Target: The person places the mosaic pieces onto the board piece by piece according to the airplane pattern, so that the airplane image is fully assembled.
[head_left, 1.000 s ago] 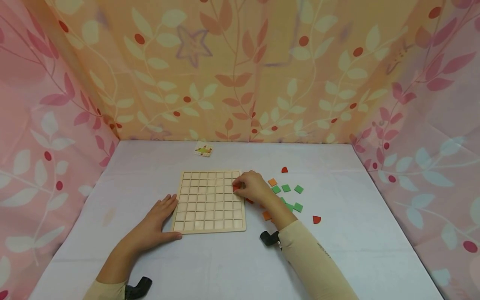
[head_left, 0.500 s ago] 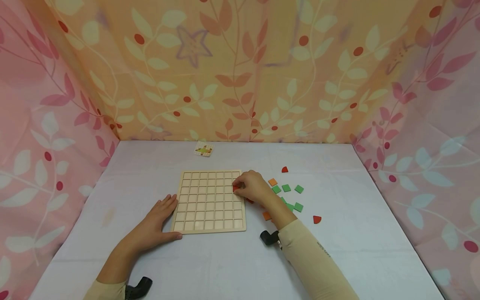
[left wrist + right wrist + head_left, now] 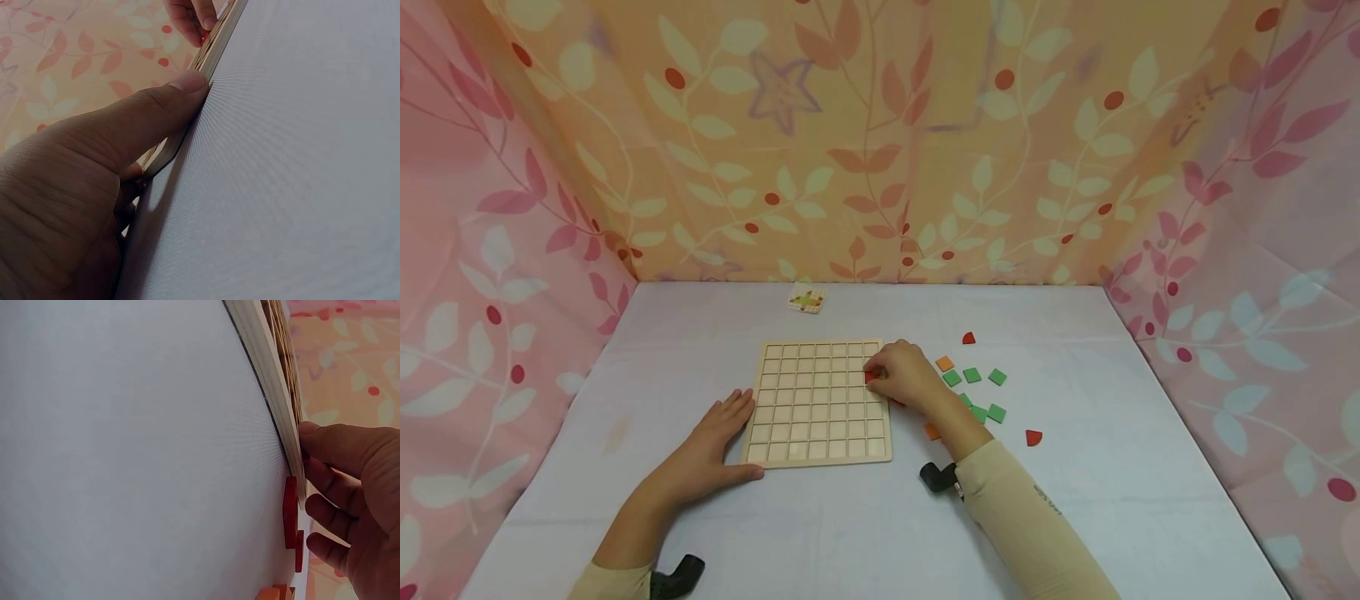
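A pale wooden grid board [image 3: 820, 404] lies flat on the white-covered table. My left hand [image 3: 709, 442] rests at its lower-left corner, fingers extended along the left edge and thumb against the front edge. At the board's right-hand column, my right hand [image 3: 906, 375] pinches a small red tile [image 3: 870, 377] between thumb and fingertips; the fingers cover most of it. In the right wrist view, the right thumb [image 3: 331, 440] is over the board's edge, and other red tiles [image 3: 290, 512] lie beside the board below the fingers.
Right of the board lie several green square tiles [image 3: 972, 375], orange tiles [image 3: 944, 363], and red rounded tiles [image 3: 1033, 437], some partly hidden by the right wrist. A small patterned card [image 3: 807, 298] lies behind the board. Floral cloth walls [image 3: 865, 167] enclose the table.
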Motion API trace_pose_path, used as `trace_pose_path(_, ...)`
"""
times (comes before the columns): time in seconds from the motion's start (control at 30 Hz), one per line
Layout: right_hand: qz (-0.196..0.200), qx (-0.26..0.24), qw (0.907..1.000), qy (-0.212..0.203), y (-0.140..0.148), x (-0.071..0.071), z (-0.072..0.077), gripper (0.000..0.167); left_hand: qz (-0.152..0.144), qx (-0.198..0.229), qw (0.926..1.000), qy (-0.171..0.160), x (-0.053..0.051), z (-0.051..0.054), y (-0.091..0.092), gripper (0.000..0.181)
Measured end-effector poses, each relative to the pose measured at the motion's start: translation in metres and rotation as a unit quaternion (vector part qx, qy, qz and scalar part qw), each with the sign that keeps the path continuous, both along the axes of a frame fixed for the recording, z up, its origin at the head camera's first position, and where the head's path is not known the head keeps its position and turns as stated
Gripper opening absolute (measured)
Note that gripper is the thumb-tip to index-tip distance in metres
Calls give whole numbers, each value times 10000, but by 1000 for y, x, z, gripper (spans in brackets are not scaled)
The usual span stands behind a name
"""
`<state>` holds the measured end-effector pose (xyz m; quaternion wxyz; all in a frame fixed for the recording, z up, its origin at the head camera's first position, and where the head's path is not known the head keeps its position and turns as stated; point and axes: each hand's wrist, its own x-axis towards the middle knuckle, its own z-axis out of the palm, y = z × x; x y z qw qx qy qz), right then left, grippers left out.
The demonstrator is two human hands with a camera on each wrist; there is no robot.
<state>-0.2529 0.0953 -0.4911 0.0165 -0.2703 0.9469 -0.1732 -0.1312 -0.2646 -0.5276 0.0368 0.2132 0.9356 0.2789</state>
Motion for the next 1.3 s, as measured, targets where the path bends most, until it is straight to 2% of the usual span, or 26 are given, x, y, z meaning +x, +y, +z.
trace_pose_path(0.3, -40, 67, 9999, 110, 0, 3, 1, 26, 2, 3, 10000, -6, 0, 1, 1, 117)
trace_pose_path(0.43, -11, -11, 9997, 249, 3, 6, 6, 26, -30, 46, 9999, 93, 1, 2, 1, 116)
trace_pose_path(0.63, -22, -503, 9987, 89, 14, 22, 26, 25, -58, 73, 9998, 171, 2, 2, 1, 115)
trace_pose_path(0.87, 26, -619, 9979, 214, 34, 38, 45, 26, -64, 94, 9998, 152, 2, 2, 1, 114)
trace_pose_path(1.03, 18, -770, 9970, 118, 47, 48, 52, 26, -27, 77, 10000, 50, 1, 2, 2, 116)
trace_pose_path(1.3, 308, -1028, 9941, 118, 69, 64, 55, 24, -22, 87, 9999, 68, 1, 2, 1, 116)
